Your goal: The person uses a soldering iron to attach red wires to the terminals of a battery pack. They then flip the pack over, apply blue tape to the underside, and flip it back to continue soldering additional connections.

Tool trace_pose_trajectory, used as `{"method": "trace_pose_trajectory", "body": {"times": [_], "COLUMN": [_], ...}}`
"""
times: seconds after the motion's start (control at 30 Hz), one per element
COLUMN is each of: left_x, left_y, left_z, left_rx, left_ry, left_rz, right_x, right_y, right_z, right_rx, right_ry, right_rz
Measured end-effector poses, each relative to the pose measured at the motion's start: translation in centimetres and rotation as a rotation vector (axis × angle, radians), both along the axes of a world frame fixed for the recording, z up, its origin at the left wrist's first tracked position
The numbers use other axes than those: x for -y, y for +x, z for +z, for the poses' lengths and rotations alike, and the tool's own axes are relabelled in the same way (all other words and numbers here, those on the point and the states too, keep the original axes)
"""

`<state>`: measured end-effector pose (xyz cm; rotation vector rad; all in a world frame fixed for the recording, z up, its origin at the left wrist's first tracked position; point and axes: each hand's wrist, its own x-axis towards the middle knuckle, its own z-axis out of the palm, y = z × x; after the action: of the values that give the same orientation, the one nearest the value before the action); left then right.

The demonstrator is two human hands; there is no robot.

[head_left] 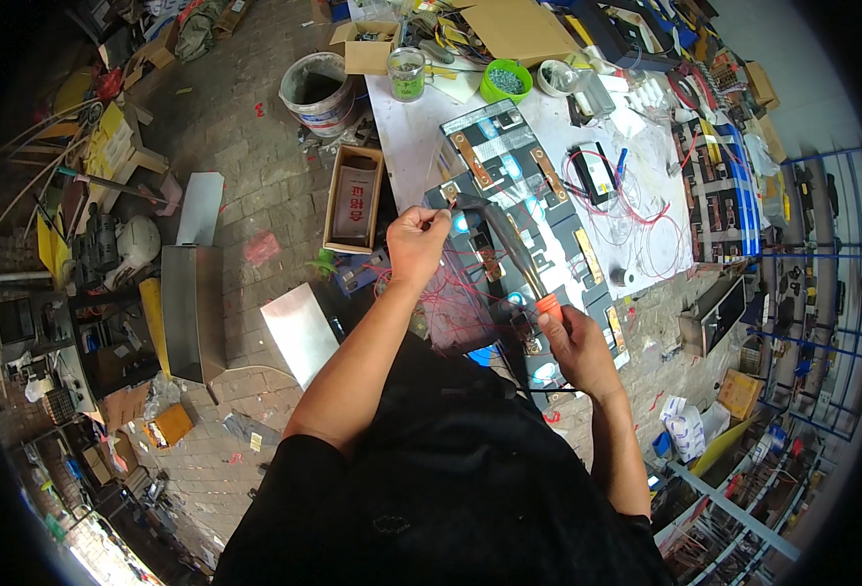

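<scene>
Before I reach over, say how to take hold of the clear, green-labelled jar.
Clasp the jar around its round wall, probably from your side of the table: it stands upright, its near face exposed, while an open cardboard box crowds its left.

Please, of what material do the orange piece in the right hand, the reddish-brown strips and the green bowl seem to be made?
Orange piece in the right hand: probably moulded plastic, from its bright, even colour. Reddish-brown strips: likely bare copper, given their metallic tone. Green bowl: seemingly smooth plastic, uniformly bright.

Red characters point(356, 207) on boxed sheet point(358, 183) (and on floor point(241, 142)).
</scene>
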<state>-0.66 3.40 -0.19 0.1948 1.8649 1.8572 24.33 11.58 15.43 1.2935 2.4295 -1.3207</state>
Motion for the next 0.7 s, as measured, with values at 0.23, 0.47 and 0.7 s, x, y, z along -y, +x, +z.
{"method": "trace_pose_trajectory", "body": {"times": [0.23,0.47,0.7], "left_x": [0.1,0.1,0.1], "left_y": [0.0,0.1,0.0], "left_z": [0.1,0.1,-0.4], "left_rx": [-0.005,-0.009,-0.038], "left_ry": [-0.009,-0.031,0.002], "left_rz": [-0.002,-0.009,0.0], "right_x": [0.1,0.8,1.2], "right_y": [0.1,0.8,1.6], "right_z": [0.1,1.1,2.6], "right_rx": [-0.019,-0.141,-0.275], "right_ry": [-0.046,-0.189,-0.326], "right_rz": [-0.042,-0.202,-0.328]}}
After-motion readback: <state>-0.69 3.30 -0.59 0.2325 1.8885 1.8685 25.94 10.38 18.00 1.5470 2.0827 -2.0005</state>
